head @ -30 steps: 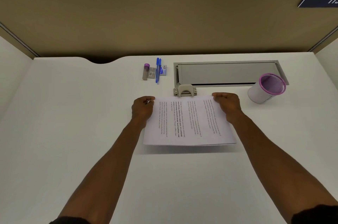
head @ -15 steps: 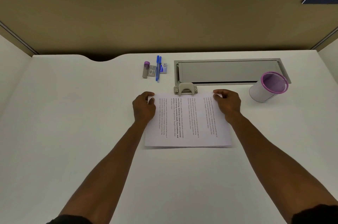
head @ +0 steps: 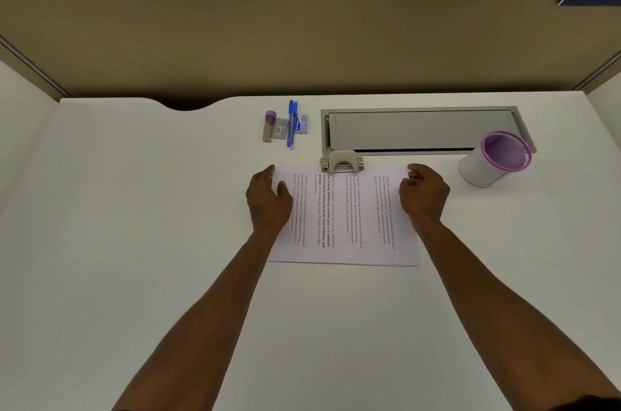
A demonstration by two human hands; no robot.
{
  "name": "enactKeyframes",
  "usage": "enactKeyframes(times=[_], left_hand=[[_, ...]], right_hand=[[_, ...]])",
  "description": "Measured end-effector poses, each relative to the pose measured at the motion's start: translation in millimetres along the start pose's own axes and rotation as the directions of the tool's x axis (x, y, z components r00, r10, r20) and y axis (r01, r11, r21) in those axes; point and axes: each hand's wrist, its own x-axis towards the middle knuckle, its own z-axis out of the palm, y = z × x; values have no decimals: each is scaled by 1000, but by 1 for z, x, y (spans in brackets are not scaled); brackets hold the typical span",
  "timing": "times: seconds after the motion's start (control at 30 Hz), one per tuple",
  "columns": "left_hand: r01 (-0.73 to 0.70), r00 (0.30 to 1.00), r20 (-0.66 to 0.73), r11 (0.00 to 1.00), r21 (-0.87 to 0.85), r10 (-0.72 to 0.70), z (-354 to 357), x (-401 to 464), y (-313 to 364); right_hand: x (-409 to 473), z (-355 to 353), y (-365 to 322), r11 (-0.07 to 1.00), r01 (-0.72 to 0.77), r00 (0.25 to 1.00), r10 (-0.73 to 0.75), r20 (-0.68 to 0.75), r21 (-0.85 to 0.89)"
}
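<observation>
A thin stack of printed white paper lies flat on the white desk, turned so the text lines run away from me. Its far edge sits in the mouth of a small beige hole punch. My left hand holds the stack's far left corner, thumb on top of the sheet and fingers curled at the edge. At the far right corner my right hand pinches the stack with curled fingers.
A white cup with a purple mesh rim stands right of the paper. Behind the punch is a grey cable-tray lid. Two blue pens, a purple-capped tube and small packets lie at the back. A tan partition closes off the desk.
The paper stack was raised off the desk; it has come down flat and slid forward, so its far edge is now in the hole punch. Both hands moved forward with it.
</observation>
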Motion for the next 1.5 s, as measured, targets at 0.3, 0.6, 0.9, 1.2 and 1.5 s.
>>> enactKeyframes(times=[0.3,0.6,0.9,1.2,1.5], left_hand=[[29,999,21,1000,-13,-28,6,-13,-3],[-20,999,41,999,-33,21,11,-21,-5],[-38,999,40,999,36,36,12,-18,-9],[-444,895,218,822,357,389,13,-52,-46],[-470,880,307,760,448,363,8,-76,-85]], right_hand=[[3,5,-3,999,-15,1000,16,-16,37],[2,4,1,999,8,1000,-8,-2,34],[-5,3,-2,993,116,993,-116,-20,-24],[-2,20,-47,650,727,669,-595,447,-223],[-3,26,-55,561,782,591,-526,611,-273]])
